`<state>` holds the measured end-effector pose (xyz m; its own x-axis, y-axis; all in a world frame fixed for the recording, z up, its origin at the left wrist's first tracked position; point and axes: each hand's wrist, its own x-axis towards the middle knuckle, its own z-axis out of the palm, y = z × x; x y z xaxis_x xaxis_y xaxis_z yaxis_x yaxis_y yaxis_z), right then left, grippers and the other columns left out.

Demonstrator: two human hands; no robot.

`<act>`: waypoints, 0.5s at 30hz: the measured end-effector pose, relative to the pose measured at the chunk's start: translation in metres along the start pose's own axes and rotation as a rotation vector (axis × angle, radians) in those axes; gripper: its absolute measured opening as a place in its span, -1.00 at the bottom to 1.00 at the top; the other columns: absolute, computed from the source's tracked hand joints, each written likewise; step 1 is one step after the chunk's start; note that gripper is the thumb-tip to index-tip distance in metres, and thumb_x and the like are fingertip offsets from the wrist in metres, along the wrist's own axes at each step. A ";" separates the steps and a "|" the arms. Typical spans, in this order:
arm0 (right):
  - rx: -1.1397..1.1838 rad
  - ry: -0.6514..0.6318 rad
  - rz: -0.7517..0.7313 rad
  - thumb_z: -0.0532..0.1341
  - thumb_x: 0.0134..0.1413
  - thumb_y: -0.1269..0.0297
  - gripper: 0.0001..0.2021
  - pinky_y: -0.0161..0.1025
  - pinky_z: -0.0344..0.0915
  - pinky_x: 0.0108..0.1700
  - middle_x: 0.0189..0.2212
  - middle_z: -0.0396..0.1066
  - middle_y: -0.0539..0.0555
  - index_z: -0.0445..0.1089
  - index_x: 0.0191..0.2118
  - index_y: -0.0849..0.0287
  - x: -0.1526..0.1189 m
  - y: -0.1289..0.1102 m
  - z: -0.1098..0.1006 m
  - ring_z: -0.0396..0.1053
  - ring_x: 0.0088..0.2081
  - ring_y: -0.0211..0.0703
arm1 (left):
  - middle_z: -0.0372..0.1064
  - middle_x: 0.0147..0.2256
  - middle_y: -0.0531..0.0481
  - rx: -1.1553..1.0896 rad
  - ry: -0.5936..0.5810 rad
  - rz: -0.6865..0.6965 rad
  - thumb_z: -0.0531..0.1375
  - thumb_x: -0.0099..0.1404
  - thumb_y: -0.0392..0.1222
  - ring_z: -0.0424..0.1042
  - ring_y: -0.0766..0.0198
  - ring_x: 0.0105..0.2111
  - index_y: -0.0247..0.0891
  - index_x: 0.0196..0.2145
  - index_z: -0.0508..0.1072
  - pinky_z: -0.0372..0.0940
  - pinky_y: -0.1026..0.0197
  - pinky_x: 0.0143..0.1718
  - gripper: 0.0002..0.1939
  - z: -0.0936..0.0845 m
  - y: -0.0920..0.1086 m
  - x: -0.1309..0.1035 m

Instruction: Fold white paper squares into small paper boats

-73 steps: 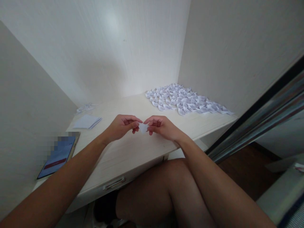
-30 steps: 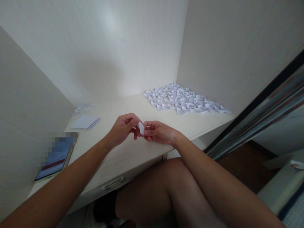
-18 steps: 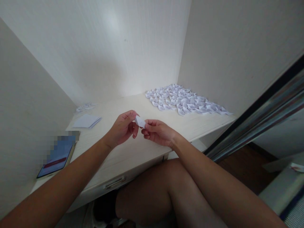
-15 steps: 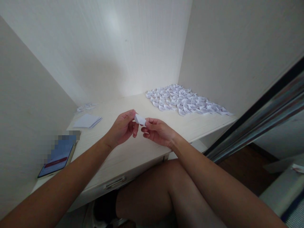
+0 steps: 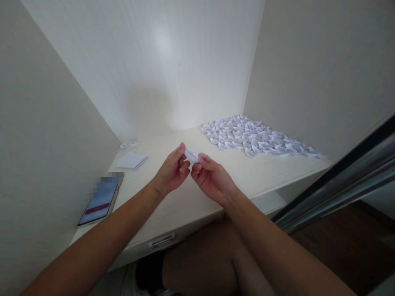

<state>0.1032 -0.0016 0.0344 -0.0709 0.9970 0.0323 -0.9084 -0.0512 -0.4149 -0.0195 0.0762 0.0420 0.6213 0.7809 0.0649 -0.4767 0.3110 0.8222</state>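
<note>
A small folded piece of white paper (image 5: 191,156) is held up between both hands above the desk. My left hand (image 5: 174,169) pinches its left end between thumb and finger. Its right end is pinched by my right hand (image 5: 212,176), the other fingers curled in. Behind and to the right, many folded white paper pieces (image 5: 256,137) lie in a wide spread on the desk. A small stack of white paper sheets (image 5: 131,160) lies left of my left hand.
The white desk (image 5: 182,205) has walls at the left, back and right. A phone (image 5: 100,201) rests at its left edge. Thin white paper bits (image 5: 131,143) lie in the back left corner. A drawer handle (image 5: 162,241) is on the front, above my legs.
The camera view has shifted, so the desk and its things appear further right. The fingers of both hands have curled in closer around the held paper, which now shows a narrower face.
</note>
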 end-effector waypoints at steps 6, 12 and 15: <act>0.117 0.024 -0.010 0.44 -0.04 0.53 -0.75 -0.53 0.36 -0.42 -0.35 0.51 -0.05 0.39 -0.29 0.19 -0.009 0.025 0.003 0.33 -0.50 -0.48 | 0.09 -0.84 0.26 0.103 -0.136 -0.074 0.35 0.22 0.23 0.00 0.47 -0.89 -0.27 -0.42 0.39 -0.04 0.45 -0.84 -0.51 -0.006 0.004 -0.002; 0.274 0.041 -0.039 0.41 -0.01 0.53 -0.78 -0.56 0.31 -0.48 -0.39 0.47 -0.09 0.38 -0.31 0.19 -0.014 0.038 -0.002 0.26 -0.55 -0.52 | 0.19 -0.81 0.22 0.205 -0.148 -0.052 0.35 0.23 0.22 -0.03 0.48 -0.90 -0.28 -0.42 0.36 -0.10 0.44 -0.87 -0.52 -0.002 0.005 -0.005; 0.257 0.040 -0.070 0.39 0.02 0.53 -0.79 -0.54 0.31 -0.48 -0.42 0.43 -0.11 0.38 -0.32 0.16 -0.016 0.037 -0.002 0.23 -0.55 -0.50 | 0.26 -0.76 0.21 0.207 -0.166 -0.062 0.37 0.22 0.21 -0.03 0.51 -0.89 -0.28 -0.41 0.35 -0.12 0.45 -0.88 -0.51 0.002 0.006 -0.006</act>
<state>0.0714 -0.0193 0.0162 0.0071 0.9999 0.0145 -0.9857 0.0095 -0.1683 -0.0244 0.0721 0.0475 0.7471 0.6588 0.0884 -0.3077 0.2249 0.9245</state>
